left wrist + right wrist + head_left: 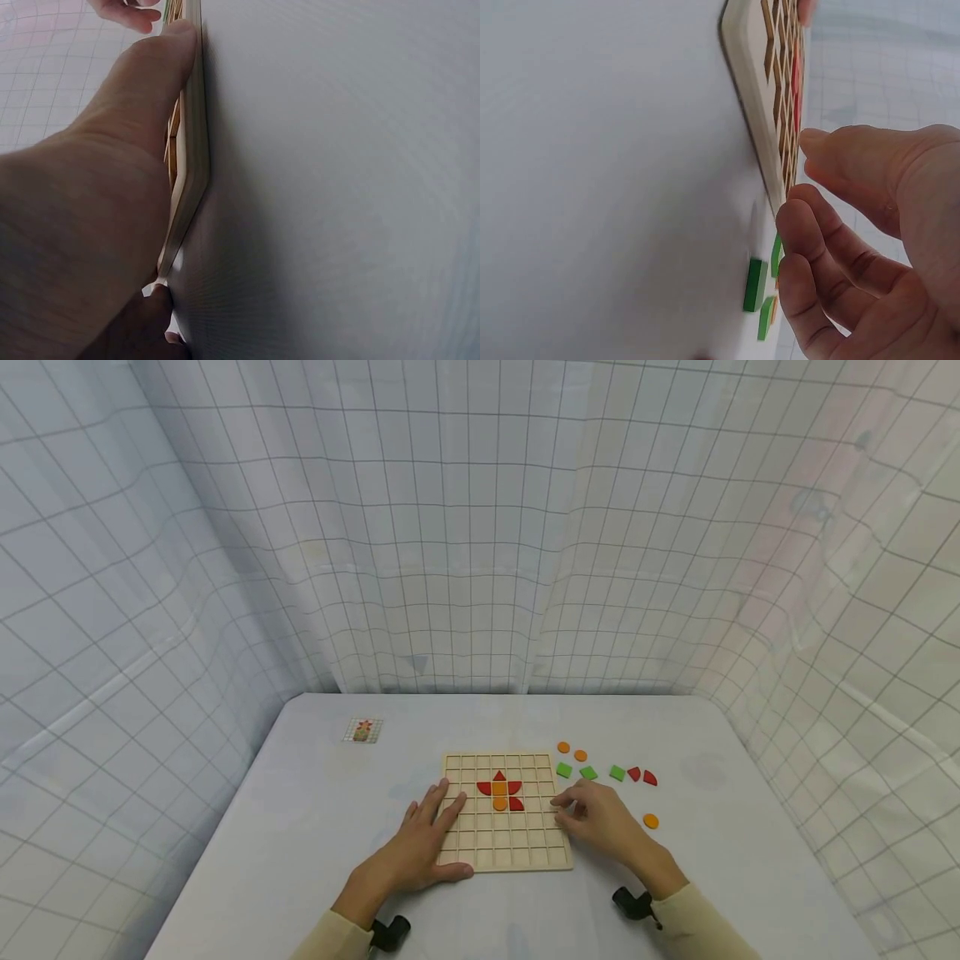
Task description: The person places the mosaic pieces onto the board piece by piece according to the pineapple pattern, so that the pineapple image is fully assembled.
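Observation:
A light wooden grid board lies on the table. Set in its cells are a red triangle, an orange square, an orange disc and red quarter-round pieces, one of them beside the disc. My left hand rests spread on the board's left side; its thumb presses the near edge in the left wrist view. Over the board's right edge hovers my right hand, fingers loosely bent. The right wrist view shows a gap between thumb and fingers, with no piece visible there.
Right of the board lie orange discs, green pieces and red quarter-rounds. One orange disc sits apart, beside my right wrist. A small patterned card lies at the back left. Gridded white curtains surround the table.

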`<action>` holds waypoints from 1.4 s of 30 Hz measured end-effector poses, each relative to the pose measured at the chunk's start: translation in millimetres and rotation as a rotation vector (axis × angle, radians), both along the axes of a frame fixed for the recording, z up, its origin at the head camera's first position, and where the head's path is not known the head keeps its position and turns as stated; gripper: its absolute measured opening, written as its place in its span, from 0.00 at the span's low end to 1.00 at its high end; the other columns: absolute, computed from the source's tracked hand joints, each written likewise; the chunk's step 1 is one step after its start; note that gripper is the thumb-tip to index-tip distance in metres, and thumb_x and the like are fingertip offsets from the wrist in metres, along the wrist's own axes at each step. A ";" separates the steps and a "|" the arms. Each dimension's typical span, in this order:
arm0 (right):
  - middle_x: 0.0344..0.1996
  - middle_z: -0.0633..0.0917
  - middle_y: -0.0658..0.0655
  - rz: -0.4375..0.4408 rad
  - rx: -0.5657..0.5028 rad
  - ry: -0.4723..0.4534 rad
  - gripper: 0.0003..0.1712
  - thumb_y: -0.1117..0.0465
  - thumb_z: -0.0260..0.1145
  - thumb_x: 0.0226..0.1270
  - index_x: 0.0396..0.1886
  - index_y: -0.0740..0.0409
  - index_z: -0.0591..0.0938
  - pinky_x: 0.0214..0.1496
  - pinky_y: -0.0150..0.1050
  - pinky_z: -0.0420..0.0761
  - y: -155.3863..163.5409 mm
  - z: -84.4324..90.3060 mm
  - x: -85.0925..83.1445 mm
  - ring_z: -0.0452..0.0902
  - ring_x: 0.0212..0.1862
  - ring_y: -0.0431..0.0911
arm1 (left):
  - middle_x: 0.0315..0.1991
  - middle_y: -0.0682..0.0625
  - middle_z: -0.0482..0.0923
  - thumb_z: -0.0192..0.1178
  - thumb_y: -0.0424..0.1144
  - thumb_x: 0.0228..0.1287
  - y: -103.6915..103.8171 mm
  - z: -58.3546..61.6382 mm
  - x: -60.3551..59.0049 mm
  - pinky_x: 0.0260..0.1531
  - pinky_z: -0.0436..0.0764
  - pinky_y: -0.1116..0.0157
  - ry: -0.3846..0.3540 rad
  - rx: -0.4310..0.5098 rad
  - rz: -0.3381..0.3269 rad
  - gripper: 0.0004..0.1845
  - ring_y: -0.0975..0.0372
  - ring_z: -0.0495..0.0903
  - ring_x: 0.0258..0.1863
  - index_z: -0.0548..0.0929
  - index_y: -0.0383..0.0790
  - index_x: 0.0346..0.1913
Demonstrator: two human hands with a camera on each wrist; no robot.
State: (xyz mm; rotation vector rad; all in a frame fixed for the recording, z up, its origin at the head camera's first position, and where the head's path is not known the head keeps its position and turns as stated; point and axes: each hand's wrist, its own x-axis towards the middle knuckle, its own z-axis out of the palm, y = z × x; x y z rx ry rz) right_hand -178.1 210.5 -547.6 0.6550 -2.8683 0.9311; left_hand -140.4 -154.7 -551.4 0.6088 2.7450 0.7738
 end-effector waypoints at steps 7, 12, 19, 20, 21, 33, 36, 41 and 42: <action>0.43 0.93 0.47 -0.005 -0.015 0.016 0.11 0.65 0.86 0.71 0.50 0.53 0.97 0.43 0.31 0.87 19.9 1.0 6.1 0.83 0.40 0.33 | 0.98 0.33 0.42 0.82 0.65 0.69 -0.4 1.2 0.6 0.92 0.52 0.26 -0.001 0.013 -0.007 0.64 0.33 0.46 0.97 0.59 0.42 0.96; 0.44 0.94 0.48 -0.027 -0.012 0.016 0.13 0.66 0.87 0.70 0.51 0.53 0.97 0.43 0.32 0.86 35.8 1.2 9.2 0.83 0.40 0.32 | 0.98 0.33 0.42 0.81 0.66 0.70 -1.4 -0.5 0.8 0.93 0.51 0.27 -0.007 0.008 -0.008 0.64 0.34 0.45 0.98 0.59 0.43 0.96; 0.43 0.91 0.45 -0.079 0.024 -0.038 0.14 0.63 0.90 0.67 0.50 0.49 0.97 0.41 0.31 0.82 56.6 1.2 14.4 0.80 0.39 0.35 | 0.98 0.32 0.41 0.81 0.67 0.69 -2.4 -1.7 1.2 0.93 0.51 0.26 -0.003 0.007 -0.006 0.64 0.33 0.45 0.98 0.59 0.42 0.96; 0.42 0.91 0.45 -0.086 0.029 -0.049 0.15 0.63 0.90 0.66 0.50 0.49 0.98 0.41 0.31 0.81 59.0 1.1 15.2 0.79 0.39 0.35 | 0.98 0.32 0.41 0.81 0.67 0.70 -2.7 -1.6 1.3 0.93 0.50 0.27 -0.006 0.007 -0.007 0.64 0.34 0.45 0.98 0.58 0.42 0.96; 0.42 0.90 0.45 -0.094 0.034 -0.062 0.15 0.62 0.91 0.66 0.50 0.49 0.98 0.41 0.31 0.81 61.3 0.9 15.9 0.79 0.39 0.35 | 0.98 0.32 0.41 0.81 0.67 0.70 -2.8 -1.5 1.3 0.93 0.50 0.27 -0.007 0.007 -0.008 0.64 0.34 0.44 0.98 0.58 0.42 0.96; 0.40 0.86 0.44 -0.035 0.036 -0.126 0.16 0.59 0.92 0.64 0.50 0.49 0.96 0.38 0.30 0.79 88.3 -0.6 23.9 0.75 0.36 0.32 | 0.98 0.33 0.39 0.80 0.67 0.71 -3.5 -1.0 0.8 0.93 0.49 0.26 -0.016 0.016 -0.018 0.64 0.34 0.43 0.98 0.57 0.42 0.96; 0.40 0.86 0.44 -0.008 0.023 -0.125 0.16 0.60 0.91 0.65 0.50 0.50 0.96 0.38 0.29 0.80 91.5 -0.7 24.4 0.75 0.35 0.30 | 0.98 0.33 0.39 0.79 0.67 0.71 -3.6 -1.8 0.6 0.93 0.49 0.26 -0.016 0.016 -0.021 0.64 0.34 0.43 0.98 0.57 0.42 0.97; 0.39 0.89 0.42 0.015 -0.004 -0.143 0.14 0.62 0.90 0.67 0.49 0.51 0.95 0.39 0.29 0.82 92.5 0.9 25.2 0.77 0.36 0.30 | 0.99 0.33 0.39 0.80 0.67 0.71 -3.6 -2.5 0.9 0.93 0.49 0.27 -0.016 0.017 -0.019 0.64 0.34 0.43 0.98 0.57 0.43 0.97; 0.39 0.89 0.42 0.023 -0.011 -0.149 0.14 0.62 0.90 0.67 0.49 0.52 0.95 0.39 0.29 0.82 92.5 1.4 25.4 0.77 0.36 0.30 | 0.99 0.33 0.39 0.80 0.67 0.71 -3.5 -2.4 1.0 0.93 0.49 0.27 -0.017 0.017 -0.018 0.64 0.34 0.43 0.98 0.57 0.43 0.97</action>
